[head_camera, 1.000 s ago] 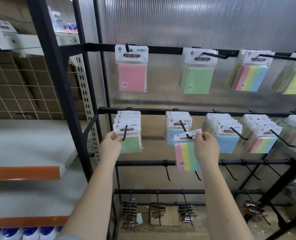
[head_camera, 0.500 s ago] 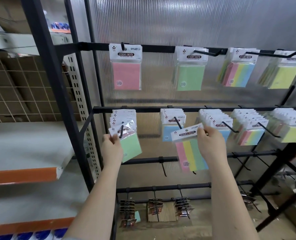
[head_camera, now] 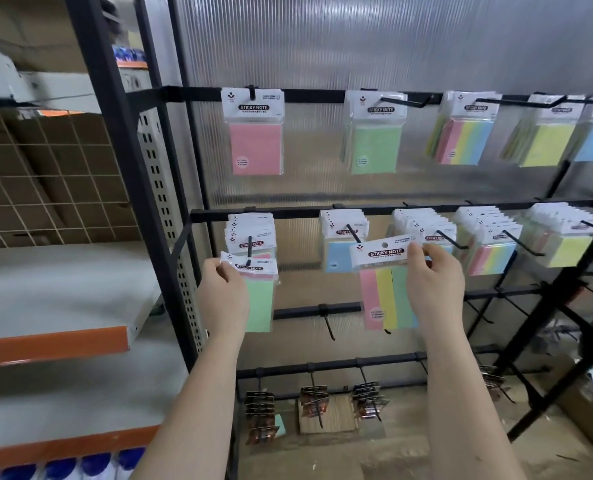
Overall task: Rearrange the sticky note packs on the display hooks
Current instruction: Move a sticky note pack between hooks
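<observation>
Looking down from the head camera, a black rack [head_camera: 323,213] holds many sticky note packs on hooks. The middle bar of the rack is the landmark here.

The left hand [head_camera: 222,299] is just under the left end of that bar. Its fingers [head_camera: 224,271] are curled and pinch the white top of a green pack [head_camera: 258,299]. That pack is at the front of the left hook [head_camera: 249,250], and the tip of the hook pokes through its top. More packs hang behind it on the same hook.

The right hand [head_camera: 433,289] is under the middle of the bar. Its fingers [head_camera: 418,252] and thumb pinch the right end of the white top of a striped pack [head_camera: 383,292]. The pack is pink, yellow and green. It is tilted and hangs free in the air, on no hook. It is in front of a blue pack [head_camera: 336,254] that hangs from the bar.

Above the bar, a pink pack [head_camera: 255,147] and another green one hang from the top bar. Below the bar, some hooks are bare, and lower down small dark packs [head_camera: 260,417] hang near the floor.
</observation>
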`<state>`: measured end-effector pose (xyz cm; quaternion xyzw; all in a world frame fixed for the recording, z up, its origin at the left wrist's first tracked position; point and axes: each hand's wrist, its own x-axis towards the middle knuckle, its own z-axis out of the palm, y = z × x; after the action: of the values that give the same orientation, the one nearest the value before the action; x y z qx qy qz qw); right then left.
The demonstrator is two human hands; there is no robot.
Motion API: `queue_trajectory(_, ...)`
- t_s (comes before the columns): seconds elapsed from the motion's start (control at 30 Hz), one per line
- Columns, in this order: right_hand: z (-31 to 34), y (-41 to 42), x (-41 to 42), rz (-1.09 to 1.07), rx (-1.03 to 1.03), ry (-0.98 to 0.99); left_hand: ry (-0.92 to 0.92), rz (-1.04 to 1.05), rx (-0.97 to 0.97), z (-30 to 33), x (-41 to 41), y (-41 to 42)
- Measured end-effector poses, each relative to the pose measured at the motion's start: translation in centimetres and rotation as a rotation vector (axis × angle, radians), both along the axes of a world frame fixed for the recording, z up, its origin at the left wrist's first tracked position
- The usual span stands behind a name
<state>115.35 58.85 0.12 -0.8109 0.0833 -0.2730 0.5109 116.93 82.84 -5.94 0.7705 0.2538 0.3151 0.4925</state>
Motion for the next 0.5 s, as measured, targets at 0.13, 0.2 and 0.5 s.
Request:
queue_trajectory(0.13, 0.3, -0.5, -0.3, 0.016, 0.011, -0.005, 0.036, 0.035, 0.086, 0.8, -1.3, -0.1)
queue_trajectory(0.2, 0.5, -1.1, -0.5, 0.026, 0.027, -0.022, 0.034, 0.056, 0.126, 1.3, -1.8, -0.5)
queue_trajectory(0.5, 1.7, -7.2, -1.7, 0.115, -0.048, -0.12, -0.075, 0.043, 0.092, 4.0, -3.1, -6.5)
